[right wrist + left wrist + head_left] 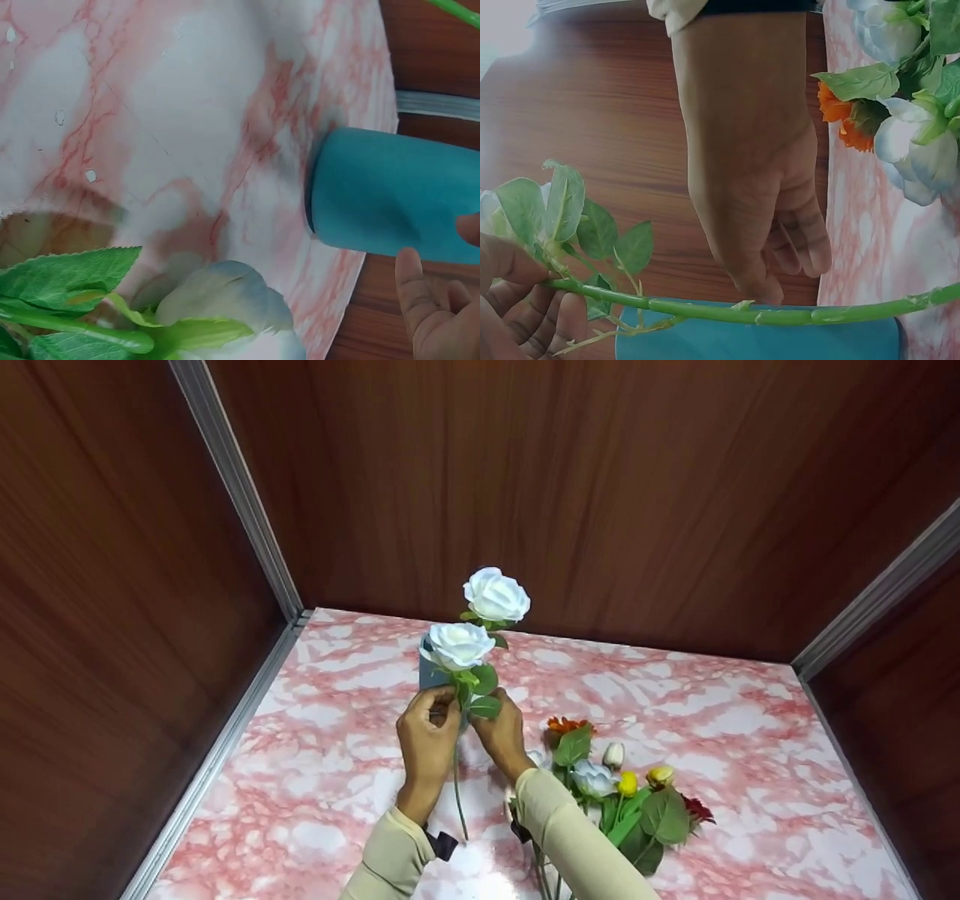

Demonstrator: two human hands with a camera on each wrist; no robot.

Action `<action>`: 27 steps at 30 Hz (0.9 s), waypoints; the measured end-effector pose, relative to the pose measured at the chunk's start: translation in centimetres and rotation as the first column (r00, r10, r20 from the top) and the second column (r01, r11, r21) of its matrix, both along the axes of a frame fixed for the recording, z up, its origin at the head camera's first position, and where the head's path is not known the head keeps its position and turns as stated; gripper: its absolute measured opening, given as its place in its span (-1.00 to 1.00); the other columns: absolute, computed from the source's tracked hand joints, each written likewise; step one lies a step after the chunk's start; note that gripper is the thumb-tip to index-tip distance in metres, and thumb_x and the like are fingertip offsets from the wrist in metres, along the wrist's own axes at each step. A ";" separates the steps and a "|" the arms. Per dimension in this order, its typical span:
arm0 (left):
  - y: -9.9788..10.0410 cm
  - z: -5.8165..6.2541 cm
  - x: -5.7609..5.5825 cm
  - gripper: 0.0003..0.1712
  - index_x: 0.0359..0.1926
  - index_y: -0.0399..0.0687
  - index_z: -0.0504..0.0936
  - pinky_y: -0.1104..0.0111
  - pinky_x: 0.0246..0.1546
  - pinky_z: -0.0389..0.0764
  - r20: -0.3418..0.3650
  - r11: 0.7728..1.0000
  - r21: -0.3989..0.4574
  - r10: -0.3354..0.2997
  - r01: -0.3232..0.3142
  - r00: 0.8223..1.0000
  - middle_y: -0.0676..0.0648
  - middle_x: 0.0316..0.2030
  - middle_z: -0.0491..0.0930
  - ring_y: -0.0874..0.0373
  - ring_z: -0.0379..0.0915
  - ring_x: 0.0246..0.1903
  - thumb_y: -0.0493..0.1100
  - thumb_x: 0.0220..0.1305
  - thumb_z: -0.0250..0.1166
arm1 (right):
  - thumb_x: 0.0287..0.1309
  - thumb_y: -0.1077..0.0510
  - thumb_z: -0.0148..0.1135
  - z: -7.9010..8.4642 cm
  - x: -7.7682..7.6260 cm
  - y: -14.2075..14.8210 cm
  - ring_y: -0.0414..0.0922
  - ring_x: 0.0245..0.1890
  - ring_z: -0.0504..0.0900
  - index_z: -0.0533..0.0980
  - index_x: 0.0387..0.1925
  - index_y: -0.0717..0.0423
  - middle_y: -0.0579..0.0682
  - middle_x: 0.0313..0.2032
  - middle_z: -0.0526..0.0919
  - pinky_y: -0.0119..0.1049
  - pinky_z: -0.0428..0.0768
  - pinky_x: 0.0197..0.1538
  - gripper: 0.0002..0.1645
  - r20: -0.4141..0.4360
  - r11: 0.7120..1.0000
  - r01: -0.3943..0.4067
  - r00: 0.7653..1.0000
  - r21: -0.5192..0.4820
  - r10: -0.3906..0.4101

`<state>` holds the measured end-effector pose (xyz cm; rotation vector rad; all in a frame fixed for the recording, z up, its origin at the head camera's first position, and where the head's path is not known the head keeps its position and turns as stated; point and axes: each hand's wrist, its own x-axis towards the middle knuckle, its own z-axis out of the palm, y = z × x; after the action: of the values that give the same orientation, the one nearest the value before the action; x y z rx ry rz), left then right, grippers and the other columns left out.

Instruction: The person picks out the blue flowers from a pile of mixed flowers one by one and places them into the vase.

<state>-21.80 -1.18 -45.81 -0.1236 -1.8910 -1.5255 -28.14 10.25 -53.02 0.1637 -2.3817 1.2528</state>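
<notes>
An artificial white rose (459, 646) stands upright in front of a blue vase (397, 195). My left hand (431, 735) pinches its green stem (780, 313) just under the leaves, and the stem's lower end hangs down in front of the vase. My right hand (501, 731) is at the vase's right side; in the right wrist view, its fingertips (409, 264) are at the vase's edge, with the fingers fairly loose. Behind the held flower rises a second white rose (497, 595); its lower stem is hidden.
Several artificial flowers lie on the pink marbled table (300, 780) at the right: an orange flower (568, 726), a pale rose (595, 778), a yellow tulip (628, 784) and a dark red flower (697, 810). My right forearm reaches over their stems. Brown panels (600, 495) enclose the table.
</notes>
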 end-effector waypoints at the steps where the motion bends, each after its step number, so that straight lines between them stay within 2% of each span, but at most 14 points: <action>1: 0.0 0.0 0.0 -0.88 -0.38 -0.10 0.65 0.41 -0.49 0.51 -0.008 1.000 0.001 -0.002 0.002 1.000 0.01 -0.46 0.58 0.27 0.48 -0.52 -0.34 0.01 0.26 | -0.29 0.16 0.25 0.0 -0.1 -0.2 -0.07 -0.34 0.57 0.49 -0.22 0.18 0.02 -0.38 0.61 -0.19 0.49 -0.24 -0.57 -0.015 1.000 -0.012 1.000 0.000 0.012; 6: -0.2 0.6 -0.1 -0.87 -0.38 -0.17 0.65 0.25 -0.50 0.53 -0.048 1.000 0.016 -0.024 0.024 0.999 -0.06 -0.45 0.58 0.17 0.50 -0.52 -0.40 0.01 0.25 | -0.18 0.20 0.24 0.2 -0.4 -1.1 -0.03 -0.25 0.57 0.45 -0.03 0.26 0.12 -0.25 0.58 -0.18 0.49 -0.17 -0.45 -0.084 0.997 -0.064 0.995 -0.041 0.060; 10: -0.3 2.2 0.8 -0.86 -0.39 -0.27 0.63 0.11 -0.51 0.51 -0.067 0.999 0.019 -0.025 0.026 0.997 -0.16 -0.47 0.57 0.07 0.49 -0.54 -0.47 -0.02 0.22 | -0.08 0.23 0.23 0.5 -0.6 -1.8 0.01 -0.17 0.54 0.38 0.04 0.31 0.17 -0.18 0.55 -0.16 0.47 -0.10 -0.44 -0.149 0.992 -0.114 0.983 -0.054 0.105; 13: -0.4 3.3 1.5 -0.85 -0.39 -0.31 0.62 0.13 -0.50 0.51 -0.072 1.000 0.014 -0.019 0.020 0.997 -0.19 -0.48 0.56 0.05 0.48 -0.53 -0.49 -0.03 0.20 | -0.03 0.22 0.21 0.8 -0.9 -2.2 0.01 -0.08 0.50 0.33 0.09 0.31 0.18 -0.09 0.51 -0.17 0.43 -0.01 -0.41 -0.180 0.987 -0.151 0.974 -0.045 0.141; 17: -0.6 4.2 1.7 -0.85 -0.39 -0.33 0.62 0.16 -0.51 0.52 -0.085 1.000 0.008 -0.018 0.019 0.996 -0.20 -0.49 0.55 0.05 0.48 -0.53 -0.50 -0.04 0.20 | -0.01 0.21 0.20 1.0 -1.2 -2.7 0.01 0.00 0.46 0.24 0.15 0.33 0.20 0.01 0.44 -0.18 0.39 0.05 -0.34 -0.183 0.981 -0.185 0.968 -0.056 0.172; 21: -0.7 4.6 1.4 -0.86 -0.39 -0.33 0.61 0.17 -0.51 0.52 -0.109 1.000 -0.010 -0.015 0.014 0.994 -0.20 -0.48 0.55 0.03 0.48 -0.53 -0.51 -0.04 0.21 | 0.07 0.18 0.15 1.3 -1.5 -3.1 -0.02 0.04 0.42 0.18 0.18 0.31 0.17 0.07 0.40 -0.19 0.37 0.07 -0.34 -0.197 0.976 -0.209 0.961 -0.058 0.194; 25: -0.9 3.8 0.3 -0.85 -0.39 -0.28 0.63 0.21 -0.52 0.51 -0.147 0.999 -0.034 -0.013 0.008 0.989 -0.17 -0.49 0.54 0.06 0.47 -0.54 -0.49 -0.03 0.22 | 0.13 0.13 0.11 1.5 -1.6 -3.4 -0.07 0.00 0.46 0.34 0.08 0.23 0.09 -0.02 0.49 -0.24 0.39 0.05 -0.52 -0.203 0.976 -0.211 0.959 -0.044 0.198; 27: -1.0 3.3 -0.2 -0.85 -0.39 -0.24 0.63 0.26 -0.53 0.51 -0.164 0.998 -0.055 -0.004 -0.005 0.987 -0.14 -0.49 0.54 0.11 0.47 -0.54 -0.46 -0.02 0.22 | 0.11 0.15 0.13 1.6 -1.5 -3.5 -0.08 -0.05 0.50 0.42 -0.02 0.23 0.08 -0.12 0.56 -0.25 0.43 0.00 -0.61 -0.195 0.982 -0.187 0.964 -0.022 0.179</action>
<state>-21.97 -2.14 -42.49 -0.2652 -1.8025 -1.4181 -29.68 6.76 -51.47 0.4807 -2.2129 1.3026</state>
